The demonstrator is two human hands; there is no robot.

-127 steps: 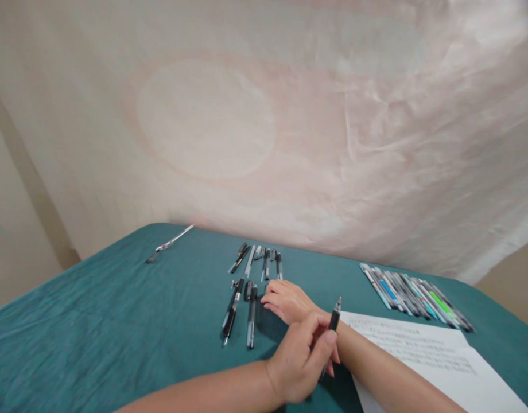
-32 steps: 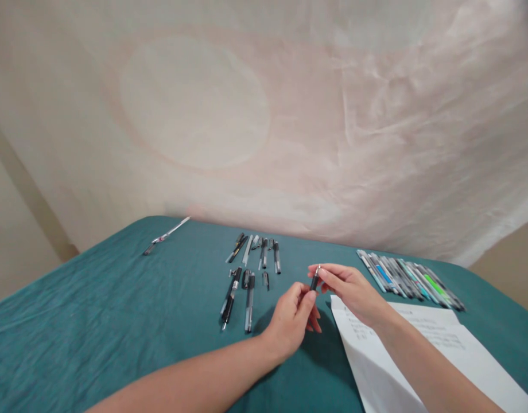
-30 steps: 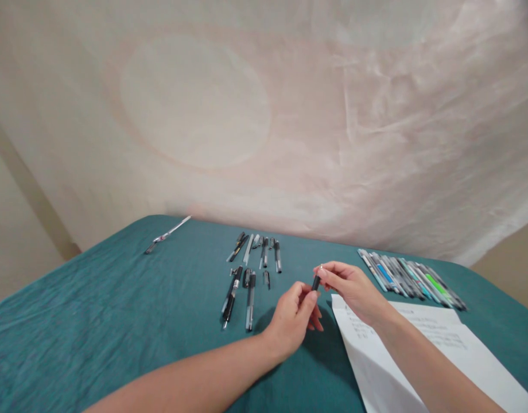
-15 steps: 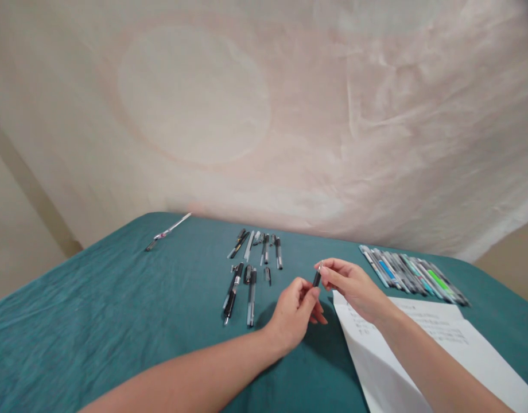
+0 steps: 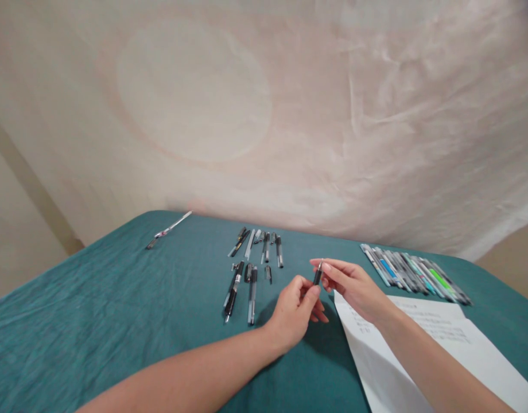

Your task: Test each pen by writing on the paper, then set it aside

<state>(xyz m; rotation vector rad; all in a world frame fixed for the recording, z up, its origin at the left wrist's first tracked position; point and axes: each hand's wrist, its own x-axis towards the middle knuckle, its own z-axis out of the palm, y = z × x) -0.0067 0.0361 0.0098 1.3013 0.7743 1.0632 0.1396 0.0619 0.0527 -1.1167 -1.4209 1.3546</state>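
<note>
Over the table's front middle, my left hand (image 5: 296,310) grips the lower part of a pen (image 5: 318,276), its metal tip pointing up. My right hand (image 5: 348,284) has its thumb and index finger around that metal tip. The pen's dark grip section shows between the two hands; its lower end is hidden in my left palm. To the left of my left hand lie a transparent black pen (image 5: 252,298) and a black pen with a silver band (image 5: 233,292). A small dark pen cap (image 5: 268,274) rests just behind them.
A row of several pens (image 5: 412,272) lies at the right, behind white paper sheets (image 5: 445,338) with writing. More pens and caps (image 5: 266,246) sit at the back middle. One thin pen (image 5: 169,229) lies at the far left on the green cloth (image 5: 117,310).
My right fingers have shifted slightly around the pen's tip, with the index finger stretched further to the left and more metal showing. My left hand keeps its grip.
</note>
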